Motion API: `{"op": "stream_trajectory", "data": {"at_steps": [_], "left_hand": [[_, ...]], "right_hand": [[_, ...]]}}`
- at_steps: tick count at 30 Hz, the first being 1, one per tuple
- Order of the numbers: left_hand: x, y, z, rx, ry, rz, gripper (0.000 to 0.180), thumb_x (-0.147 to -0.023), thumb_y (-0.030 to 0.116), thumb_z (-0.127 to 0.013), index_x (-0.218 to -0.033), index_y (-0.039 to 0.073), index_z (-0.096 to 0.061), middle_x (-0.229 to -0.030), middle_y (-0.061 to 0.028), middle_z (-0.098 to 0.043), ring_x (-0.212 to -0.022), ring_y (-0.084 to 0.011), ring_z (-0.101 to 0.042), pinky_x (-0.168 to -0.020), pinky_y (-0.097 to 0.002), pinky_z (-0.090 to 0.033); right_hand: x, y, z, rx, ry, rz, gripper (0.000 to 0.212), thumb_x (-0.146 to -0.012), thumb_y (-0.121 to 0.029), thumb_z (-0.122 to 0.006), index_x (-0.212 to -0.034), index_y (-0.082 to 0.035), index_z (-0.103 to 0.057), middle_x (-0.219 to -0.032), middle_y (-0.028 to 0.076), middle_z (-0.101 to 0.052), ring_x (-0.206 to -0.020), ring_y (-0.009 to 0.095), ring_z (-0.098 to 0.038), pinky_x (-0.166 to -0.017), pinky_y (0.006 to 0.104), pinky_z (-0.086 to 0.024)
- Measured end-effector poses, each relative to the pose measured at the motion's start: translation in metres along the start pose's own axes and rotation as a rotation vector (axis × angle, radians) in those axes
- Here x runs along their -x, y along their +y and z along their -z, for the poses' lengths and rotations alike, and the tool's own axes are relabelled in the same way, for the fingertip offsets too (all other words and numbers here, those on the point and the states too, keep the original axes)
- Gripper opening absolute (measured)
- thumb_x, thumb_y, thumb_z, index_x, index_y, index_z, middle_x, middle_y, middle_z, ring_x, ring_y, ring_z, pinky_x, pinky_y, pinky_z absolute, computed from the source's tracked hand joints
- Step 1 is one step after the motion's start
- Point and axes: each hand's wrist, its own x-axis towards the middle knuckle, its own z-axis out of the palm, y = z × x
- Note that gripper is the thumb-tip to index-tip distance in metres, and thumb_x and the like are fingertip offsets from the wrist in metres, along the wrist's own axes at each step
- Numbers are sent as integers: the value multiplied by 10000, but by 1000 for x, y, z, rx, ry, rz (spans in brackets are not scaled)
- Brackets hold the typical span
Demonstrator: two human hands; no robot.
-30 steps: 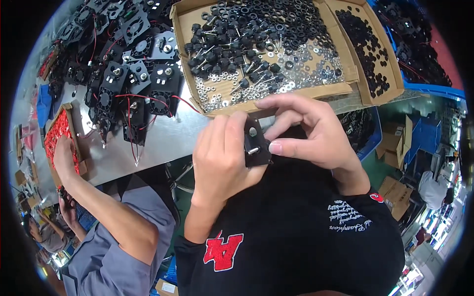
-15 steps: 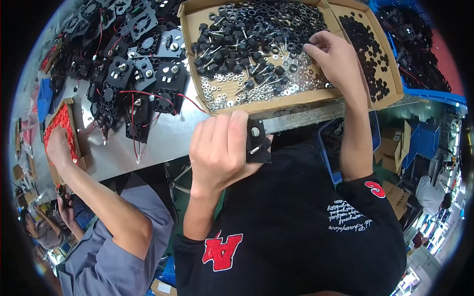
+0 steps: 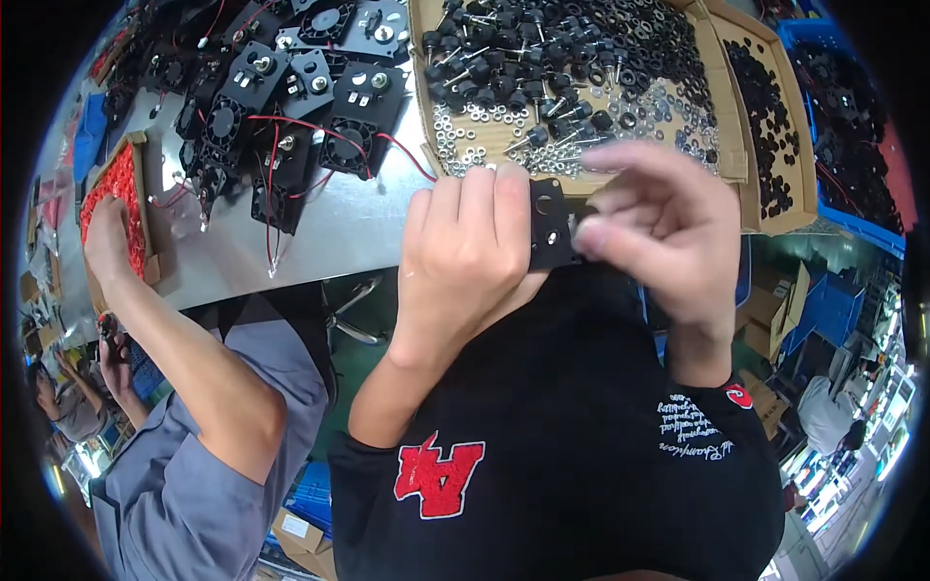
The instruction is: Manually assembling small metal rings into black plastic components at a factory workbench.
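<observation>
Head view shows that the right hand (image 3: 668, 228), which a moment ago was over the cardboard tray (image 3: 725, 97) at 1 o'clock, has now come back to the black plate (image 3: 562, 221), while the left hand (image 3: 465, 228) has kept this plate. I judge that the work has moved from the tray to the plate again, but blur hides whether a small part was brought. The plate lies at 2 o'clock from the middle of the view, its metal pin (image 3: 552, 236) showing. The left hand shows its back, with the forearm coming from 7 o'clock; its fingers are curled side by side and clamped on the plate. The right hand stands at the plate's 3 o'clock, thumb near the edge, forefinger stretched apart toward 9 o'clock, other fingers bent; whether they pinch something, I cannot tell.
</observation>
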Motion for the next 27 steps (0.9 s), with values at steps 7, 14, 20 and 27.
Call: {"op": "stream_trajectory", "data": {"at_steps": [7, 14, 20, 27], "left_hand": [[4, -5, -5, -151, 31, -66, 252, -754, 175, -618, -956, 26, -601, -751, -46, -447, -661, -198, -482, -588, -330, -358], [8, 2, 2, -179, -50, -29, 527, -640, 234, -704, -1093, -11, -590, -816, -73, -496, -698, -232, -514, -631, -352, -396], [11, 5, -1, -193, -38, -33, 489, -664, 233, -668, -1076, -18, -594, -823, -74, -502, -706, -230, -518, -636, -350, -396], [8, 6, -8, -243, 34, -81, 158, -808, 141, -576, -926, 42, -607, -741, -33, -459, -653, -175, -477, -587, -319, -357]], "right_hand": [[1, 19, -1, 553, -91, 529, 279, -704, -36, -830, -974, -5, -768, -817, 106, -715, -725, 199, -679, -637, 287, -510], [1, 29, -3, 693, -73, 608, 311, -719, -96, -840, -1014, -34, -766, -792, 70, -650, -694, 182, -635, -614, 291, -497], [4, 28, -1, 725, -89, 526, 363, -689, -100, -855, -1032, -36, -758, -835, 72, -636, -711, 179, -632, -612, 284, -498], [7, 30, 3, 799, -89, 647, 371, -663, -85, -865, -1015, -42, -754, -848, 72, -640, -734, 186, -642, -624, 300, -511]]}}
